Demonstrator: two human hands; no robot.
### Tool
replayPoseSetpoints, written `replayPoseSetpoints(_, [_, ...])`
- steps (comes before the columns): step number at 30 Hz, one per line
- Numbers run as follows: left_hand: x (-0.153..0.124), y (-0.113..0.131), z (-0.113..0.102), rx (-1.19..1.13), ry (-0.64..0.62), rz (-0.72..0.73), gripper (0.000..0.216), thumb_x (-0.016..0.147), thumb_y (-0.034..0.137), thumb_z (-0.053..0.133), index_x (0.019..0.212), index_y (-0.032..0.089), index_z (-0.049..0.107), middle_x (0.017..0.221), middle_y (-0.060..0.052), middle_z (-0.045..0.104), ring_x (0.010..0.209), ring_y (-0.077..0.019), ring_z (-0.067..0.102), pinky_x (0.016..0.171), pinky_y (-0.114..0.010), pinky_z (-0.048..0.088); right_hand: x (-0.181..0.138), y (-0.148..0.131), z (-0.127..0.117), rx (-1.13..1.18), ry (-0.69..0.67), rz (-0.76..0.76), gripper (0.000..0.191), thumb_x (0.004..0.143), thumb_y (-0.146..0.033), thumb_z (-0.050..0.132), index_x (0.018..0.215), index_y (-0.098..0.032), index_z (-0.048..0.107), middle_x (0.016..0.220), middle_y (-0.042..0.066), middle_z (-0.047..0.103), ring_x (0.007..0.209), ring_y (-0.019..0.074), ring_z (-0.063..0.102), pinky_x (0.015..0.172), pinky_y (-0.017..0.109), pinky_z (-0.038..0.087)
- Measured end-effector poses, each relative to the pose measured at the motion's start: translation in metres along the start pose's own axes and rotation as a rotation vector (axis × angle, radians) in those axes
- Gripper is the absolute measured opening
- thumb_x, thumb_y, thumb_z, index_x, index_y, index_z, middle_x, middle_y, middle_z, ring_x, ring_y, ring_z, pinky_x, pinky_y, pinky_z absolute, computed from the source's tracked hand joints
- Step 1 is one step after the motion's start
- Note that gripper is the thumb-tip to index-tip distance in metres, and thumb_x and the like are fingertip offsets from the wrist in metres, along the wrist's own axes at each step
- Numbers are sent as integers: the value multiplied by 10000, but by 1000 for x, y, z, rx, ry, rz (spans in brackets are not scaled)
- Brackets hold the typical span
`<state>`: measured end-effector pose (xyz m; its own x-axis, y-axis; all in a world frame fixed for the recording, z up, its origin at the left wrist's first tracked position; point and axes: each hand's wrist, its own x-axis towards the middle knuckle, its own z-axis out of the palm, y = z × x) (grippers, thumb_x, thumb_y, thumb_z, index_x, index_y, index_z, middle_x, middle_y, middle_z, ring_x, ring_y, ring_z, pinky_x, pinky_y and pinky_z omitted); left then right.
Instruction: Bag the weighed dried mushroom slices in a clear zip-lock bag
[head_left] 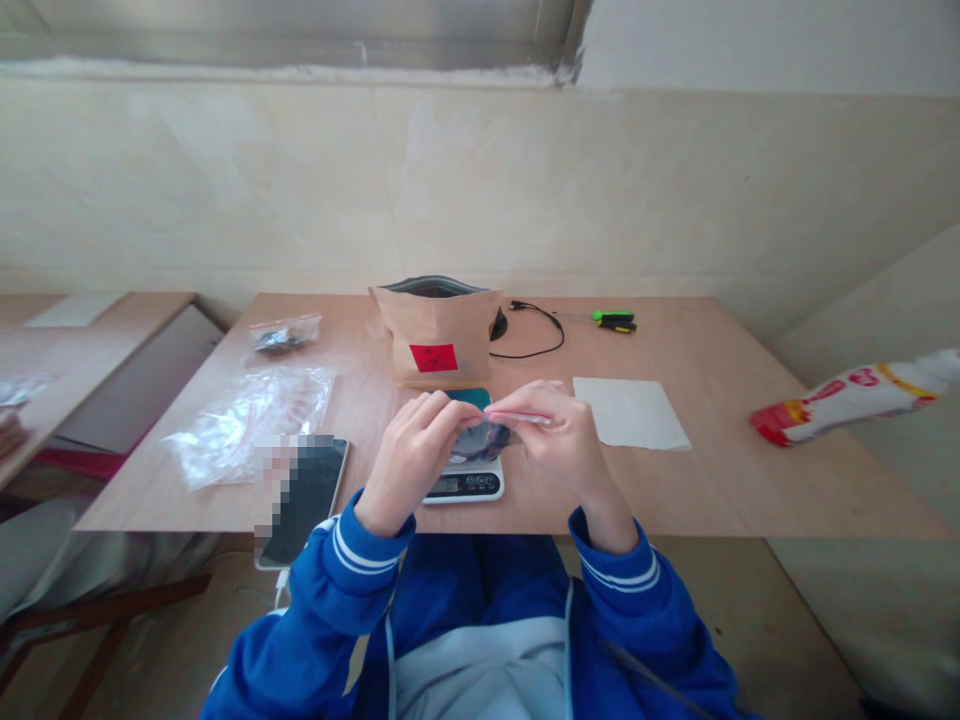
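My left hand point(411, 455) and my right hand point(555, 435) meet over a small digital scale point(466, 484) at the table's near edge. Between them they pinch a small clear zip bag point(484, 438) with dark contents; its pink-lined top edge runs under my right fingers. Both hands have their fingers closed on the bag. Just behind the scale stands an open brown paper pouch point(437, 335) with a red label. A teal object shows between pouch and scale.
A pile of clear bags point(247, 420) and one filled small bag point(283, 335) lie left. A phone point(304, 500) overhangs the wooden table's point(712, 480) near edge. White paper point(630, 412), black cable point(536, 335), green screwdriver point(613, 320), and a red-white packet point(847, 395) lie right.
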<state>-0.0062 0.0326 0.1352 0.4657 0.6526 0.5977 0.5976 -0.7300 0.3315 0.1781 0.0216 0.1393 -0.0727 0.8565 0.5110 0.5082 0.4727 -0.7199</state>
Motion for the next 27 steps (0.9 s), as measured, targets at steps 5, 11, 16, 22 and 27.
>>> replayPoseSetpoints(5, [-3, -3, -8, -73, 35, -31, 111, 943, 245, 528, 963, 198, 627, 836, -21, 641, 795, -145, 578, 730, -262, 468, -3, 0, 2, 14, 190, 17, 145, 845, -184, 665, 717, -236, 709, 755, -3, 738, 750, 190, 652, 813, 383, 448])
replayPoseSetpoints(11, [-7, -9, -11, 158, 6, -32, 186, 926, 119, 450, 837, 199, 592, 786, -26, 622, 768, -183, 549, 691, -300, 418, -2, 12, 1, 59, 15, 46, 100, 856, -286, 674, 786, -245, 733, 813, 2, 750, 803, 193, 658, 821, 373, 448])
replayPoseSetpoints(16, [-8, -7, -2, 243, -34, -35, 221, 860, 32, 431, 804, 201, 561, 755, -25, 596, 745, -190, 535, 661, -305, 390, -2, 5, 2, -272, -7, -135, 74, 877, -271, 659, 912, -263, 723, 959, -3, 750, 948, 203, 637, 901, 394, 375])
replayPoseSetpoints(22, [-6, -7, 0, 250, -33, -29, 142, 941, 185, 482, 844, 190, 585, 766, -28, 604, 761, -191, 547, 692, -312, 413, -3, -6, 13, -521, -89, -294, 159, 922, -175, 560, 841, -233, 684, 793, -1, 735, 800, 185, 603, 861, 378, 345])
replayPoseSetpoints(27, [-13, -15, -4, 85, -60, -66, 155, 959, 262, 484, 895, 183, 602, 803, -28, 642, 768, -163, 594, 702, -277, 467, 0, 5, 16, -547, 23, -254, 243, 838, -37, 540, 702, -219, 628, 704, 0, 698, 734, 180, 582, 764, 350, 336])
